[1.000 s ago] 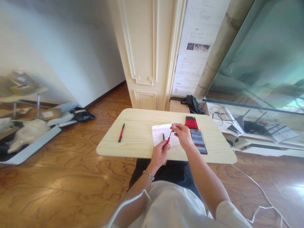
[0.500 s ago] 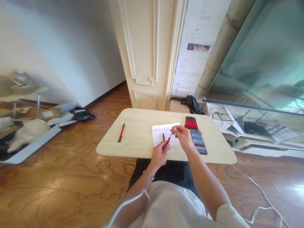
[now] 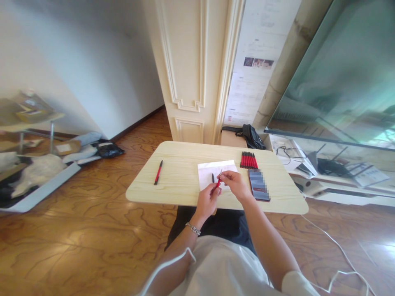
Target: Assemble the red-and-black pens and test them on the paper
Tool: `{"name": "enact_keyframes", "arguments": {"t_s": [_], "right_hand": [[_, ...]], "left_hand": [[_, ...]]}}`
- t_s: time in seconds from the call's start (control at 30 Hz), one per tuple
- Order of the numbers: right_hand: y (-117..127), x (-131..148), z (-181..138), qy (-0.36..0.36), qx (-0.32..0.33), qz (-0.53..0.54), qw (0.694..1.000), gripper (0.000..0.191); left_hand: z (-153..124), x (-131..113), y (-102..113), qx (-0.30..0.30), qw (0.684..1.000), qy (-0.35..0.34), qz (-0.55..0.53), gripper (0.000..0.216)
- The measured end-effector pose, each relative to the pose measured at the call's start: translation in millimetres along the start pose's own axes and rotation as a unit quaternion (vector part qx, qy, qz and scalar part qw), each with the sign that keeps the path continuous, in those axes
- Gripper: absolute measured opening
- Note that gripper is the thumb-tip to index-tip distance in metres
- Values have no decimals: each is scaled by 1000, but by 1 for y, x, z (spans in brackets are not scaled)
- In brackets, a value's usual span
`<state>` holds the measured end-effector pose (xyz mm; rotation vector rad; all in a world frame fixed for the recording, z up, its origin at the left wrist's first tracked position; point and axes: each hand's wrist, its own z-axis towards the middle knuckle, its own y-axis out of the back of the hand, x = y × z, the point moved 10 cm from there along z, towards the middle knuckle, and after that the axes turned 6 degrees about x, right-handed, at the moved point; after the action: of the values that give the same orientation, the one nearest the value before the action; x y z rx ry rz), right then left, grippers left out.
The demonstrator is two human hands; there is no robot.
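My left hand (image 3: pixel 209 198) is closed around the red barrel (image 3: pixel 218 183) of a pen, which tilts up to the right. My right hand (image 3: pixel 235 183) pinches a thin pen refill at the barrel's upper end; a small pale tip shows above the fingers, and the rest of the refill is hidden. Under both hands lies a white sheet of paper (image 3: pixel 205 170). A short black pen part (image 3: pixel 212 177) rests on that sheet, just beyond my left hand.
One red and black pen (image 3: pixel 158 172) lies on the left of the wooden table (image 3: pixel 179 164). Several matching pens (image 3: pixel 248 160) form a row at right, with a phone (image 3: pixel 258 185) below them. A black bag (image 3: pixel 253 136) sits behind the table.
My right hand has moved down toward the barrel, and less of the refill sticks out of it. My left hand stays nearly in place, holding the barrel.
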<state>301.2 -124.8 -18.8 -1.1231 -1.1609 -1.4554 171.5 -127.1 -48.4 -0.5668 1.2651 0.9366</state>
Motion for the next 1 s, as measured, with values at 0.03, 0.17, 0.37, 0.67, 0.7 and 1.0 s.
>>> {"name": "enact_keyframes", "arguments": {"t_s": [0.03, 0.17, 0.37, 0.67, 0.7, 1.0], "right_hand": [[0, -4, 2, -6, 10, -6, 1000, 27], [5, -17, 17, -37, -13, -163, 986, 23], [-14, -37, 40, -152, 30, -451, 879, 30], [1, -38, 47, -129, 18, -289, 949, 26], [8, -33, 45, -110, -5, -226, 968, 26], [37, 38, 18, 23, -114, 120, 986, 36]], "left_hand": [[0, 0, 0, -1, 1000, -1, -7, 30], [-2, 1, 1, -11, 999, -1, -37, 31], [-3, 0, 3, -12, 999, -2, -43, 28], [-3, 6, 3, -22, 998, 8, -52, 32], [-3, 6, 2, -19, 998, 9, -53, 32], [-2, 2, 2, -21, 1000, 9, -10, 35]]}}
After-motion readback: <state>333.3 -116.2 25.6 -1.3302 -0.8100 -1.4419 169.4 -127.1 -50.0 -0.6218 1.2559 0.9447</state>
